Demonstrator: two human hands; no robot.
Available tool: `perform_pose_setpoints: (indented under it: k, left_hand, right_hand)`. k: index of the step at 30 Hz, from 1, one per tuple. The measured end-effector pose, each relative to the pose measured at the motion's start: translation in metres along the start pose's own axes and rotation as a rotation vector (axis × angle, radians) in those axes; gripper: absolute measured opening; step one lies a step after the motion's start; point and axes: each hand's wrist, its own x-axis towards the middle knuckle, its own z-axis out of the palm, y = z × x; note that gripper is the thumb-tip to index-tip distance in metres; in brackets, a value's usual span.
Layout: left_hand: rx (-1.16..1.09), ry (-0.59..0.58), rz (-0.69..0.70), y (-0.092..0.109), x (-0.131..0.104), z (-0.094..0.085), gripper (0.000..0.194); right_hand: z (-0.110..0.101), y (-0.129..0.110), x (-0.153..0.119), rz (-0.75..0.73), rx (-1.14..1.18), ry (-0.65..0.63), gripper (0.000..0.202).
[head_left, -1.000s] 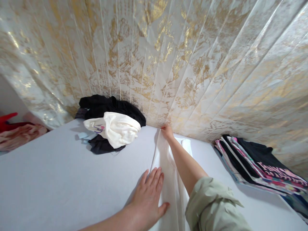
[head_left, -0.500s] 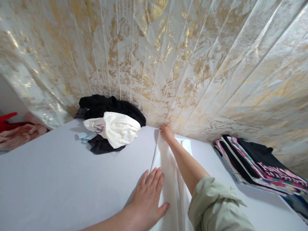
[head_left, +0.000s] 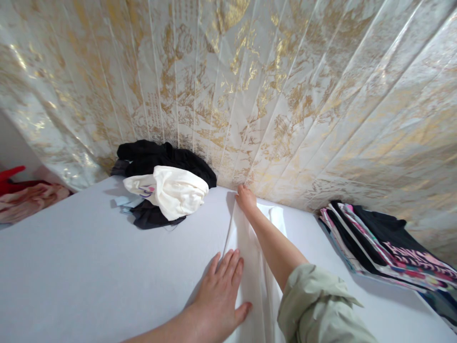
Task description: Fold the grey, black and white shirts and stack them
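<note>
A white garment lies in a long, narrow folded strip on the pale table surface. My left hand rests palm down on its left edge, fingers spread, near the bottom centre. Farther off, my right hand pinches the garment's far left corner, close to the patterned curtain. The right forearm, with a rolled green sleeve, crosses over the right part of the garment and hides some of it.
Left of centre, a crumpled white cloth lies on black clothes. A folded stack of clothes sits at the right. Red and pink cloth is at the far left. A gold-patterned curtain hangs behind.
My right hand has shifted very slightly left at the garment's far corner, and its forearm has moved a little left too. My left hand has stayed nearly in place.
</note>
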Motion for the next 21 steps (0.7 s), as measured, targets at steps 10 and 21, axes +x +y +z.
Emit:
perform_pose_setpoints:
  k: [10, 21]
  left_hand:
    - [0.018, -0.002, 0.011, 0.000, 0.000, -0.005, 0.077]
    - [-0.011, -0.032, 0.001, 0.002, 0.001, -0.009, 0.076]
  right_hand:
    - [0.009, -0.003, 0.005, 0.085, -0.020, 0.013, 0.032]
    - [0.007, 0.001, 0.007, 0.077, 0.040, -0.010, 0.028]
